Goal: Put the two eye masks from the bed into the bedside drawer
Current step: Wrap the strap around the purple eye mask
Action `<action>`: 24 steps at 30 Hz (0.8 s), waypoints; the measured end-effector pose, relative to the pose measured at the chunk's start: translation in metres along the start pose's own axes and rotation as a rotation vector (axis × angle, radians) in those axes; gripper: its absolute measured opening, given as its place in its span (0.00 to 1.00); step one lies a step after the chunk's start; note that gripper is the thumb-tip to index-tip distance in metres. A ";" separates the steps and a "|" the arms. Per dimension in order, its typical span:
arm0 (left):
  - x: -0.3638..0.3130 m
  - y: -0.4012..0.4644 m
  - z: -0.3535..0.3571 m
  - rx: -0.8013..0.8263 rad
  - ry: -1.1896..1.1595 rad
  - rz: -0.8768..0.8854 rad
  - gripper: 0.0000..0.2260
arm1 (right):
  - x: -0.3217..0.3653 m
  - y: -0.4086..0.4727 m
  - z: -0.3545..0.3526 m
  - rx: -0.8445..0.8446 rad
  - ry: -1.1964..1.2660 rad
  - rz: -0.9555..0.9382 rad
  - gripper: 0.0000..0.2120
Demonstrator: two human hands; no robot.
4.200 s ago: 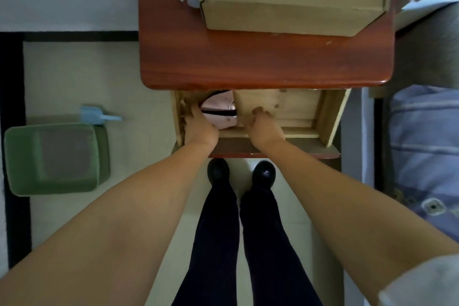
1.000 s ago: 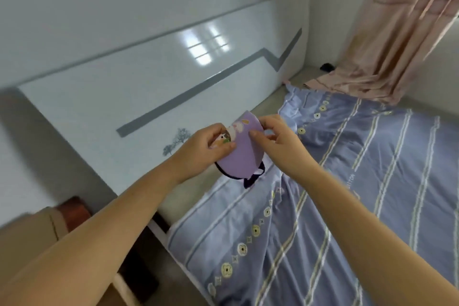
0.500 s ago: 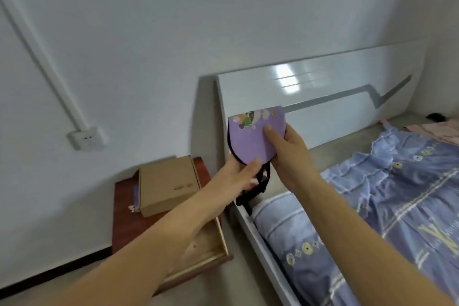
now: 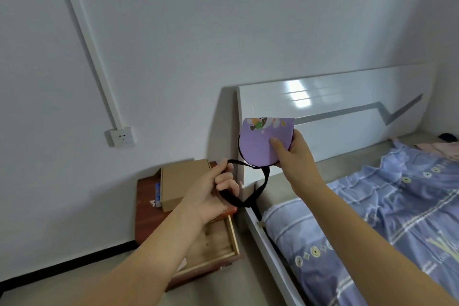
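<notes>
beside bed [image 4: 372, 243], both hands hold purple eye mask [image 4: 260, 146] above open drawer [image 4: 213, 243].

Both arms are bare and reach forward, up and away from the body. The right arm comes in from the lower right, and the right hand [image 4: 295, 156] is raised higher than the other. Its thumb [image 4: 277, 144] presses flat on the front of the purple eye mask [image 4: 260, 146], and its other fingers are tucked behind, so the mask is pinched between them. The left arm comes in from the lower left and is bent a little at the wrist. The left hand [image 4: 211, 191] sits lower and to the left, apart from the right one. Its fingers [image 4: 227, 182] are curled in and closed around the black strap [image 4: 248, 200].
</notes>
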State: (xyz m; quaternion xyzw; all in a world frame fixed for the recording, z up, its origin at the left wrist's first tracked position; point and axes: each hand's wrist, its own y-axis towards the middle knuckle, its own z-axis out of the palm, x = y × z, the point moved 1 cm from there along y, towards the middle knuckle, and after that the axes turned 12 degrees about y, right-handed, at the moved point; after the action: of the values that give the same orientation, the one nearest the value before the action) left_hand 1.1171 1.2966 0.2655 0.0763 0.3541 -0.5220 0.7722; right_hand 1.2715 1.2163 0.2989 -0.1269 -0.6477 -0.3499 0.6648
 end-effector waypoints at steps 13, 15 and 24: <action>0.053 0.052 0.027 -0.288 0.863 -0.050 0.10 | 0.004 0.001 -0.043 0.106 -0.063 0.012 0.09; 0.030 0.059 0.029 -0.520 0.691 0.169 0.08 | -0.004 0.000 -0.041 0.095 -0.018 0.031 0.12; -0.016 0.045 0.052 0.203 -0.064 0.324 0.11 | -0.016 0.014 -0.043 -0.149 0.499 0.264 0.14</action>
State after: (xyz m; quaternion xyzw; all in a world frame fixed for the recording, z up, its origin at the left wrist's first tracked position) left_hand 1.1766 1.3036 0.3024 0.1933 0.2577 -0.4260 0.8454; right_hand 1.3150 1.2049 0.2824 -0.1686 -0.4147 -0.3275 0.8321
